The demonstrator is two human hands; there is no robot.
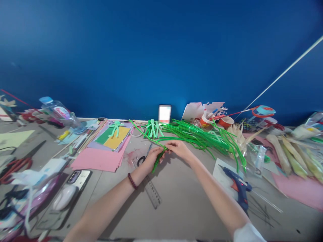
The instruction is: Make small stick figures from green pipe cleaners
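Steadying green pipe cleaners (156,162), the left hand (151,157) curls its fingers closed around them; the right hand (180,150) pinches their right side, apparently for finer control.

"Where could another hand slip through?"
"Up the middle, between the left forearm (108,205) and right forearm (214,190); the tabletop (186,208) is bare there, save the flat ruler (152,193)."
"Farther out?"
"The green stems (193,134) heap up behind the hands, barring the wall side; the glue gun (238,188) crowds the right; leftward, the pink paper (97,159) lies low enough to cross, the bottle (62,114) rising beyond."
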